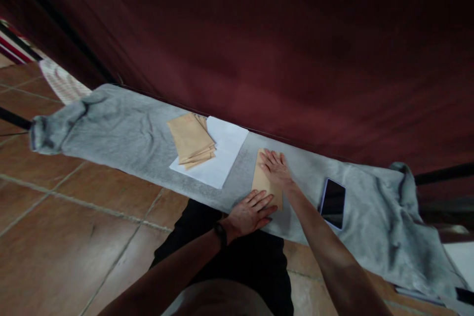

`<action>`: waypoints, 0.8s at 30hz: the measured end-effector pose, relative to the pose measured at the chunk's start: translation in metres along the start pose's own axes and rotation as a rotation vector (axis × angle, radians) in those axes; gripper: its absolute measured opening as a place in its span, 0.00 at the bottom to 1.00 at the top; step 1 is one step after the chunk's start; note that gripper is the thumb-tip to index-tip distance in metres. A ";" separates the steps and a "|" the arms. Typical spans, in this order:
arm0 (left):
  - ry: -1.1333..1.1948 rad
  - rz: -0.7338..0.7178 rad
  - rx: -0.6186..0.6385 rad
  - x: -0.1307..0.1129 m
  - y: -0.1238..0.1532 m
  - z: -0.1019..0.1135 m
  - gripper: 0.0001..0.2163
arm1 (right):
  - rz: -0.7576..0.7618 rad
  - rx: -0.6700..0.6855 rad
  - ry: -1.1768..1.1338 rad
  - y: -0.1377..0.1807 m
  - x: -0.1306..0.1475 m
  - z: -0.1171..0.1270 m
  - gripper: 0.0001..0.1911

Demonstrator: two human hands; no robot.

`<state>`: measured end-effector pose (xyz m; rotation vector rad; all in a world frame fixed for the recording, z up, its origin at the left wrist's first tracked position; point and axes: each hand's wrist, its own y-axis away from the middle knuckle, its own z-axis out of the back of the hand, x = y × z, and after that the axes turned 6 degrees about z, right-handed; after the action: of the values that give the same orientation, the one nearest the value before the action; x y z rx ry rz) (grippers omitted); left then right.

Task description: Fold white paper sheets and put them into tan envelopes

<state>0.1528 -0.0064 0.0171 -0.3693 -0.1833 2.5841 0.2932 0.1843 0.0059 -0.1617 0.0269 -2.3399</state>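
Note:
A tan paper envelope (259, 177) lies flat on the grey cloth (122, 128) in front of me. My left hand (252, 212) rests on its near end, fingers spread. On the upper part of the same envelope lies my right hand (277, 169), palm down with fingers stretched out. Neither hand grips anything. To the left, a fanned stack of similar tan envelopes (190, 137) sits partly on white paper sheets (224, 150).
Right of my right forearm lies a phone (333, 203) with a dark screen. A dark red curtain (237, 59) hangs behind the narrow cloth-covered surface. Rumpled cloth covers both ends, and tiled floor (74, 237) shows below.

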 end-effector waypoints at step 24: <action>-0.002 -0.001 -0.014 0.000 0.001 -0.009 0.19 | 0.198 0.104 -0.260 0.065 0.050 0.007 0.28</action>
<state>0.1551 -0.0063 0.0081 -0.3713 -0.2018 2.5835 0.3055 0.1030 0.0134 -0.3916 -0.1978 -2.1014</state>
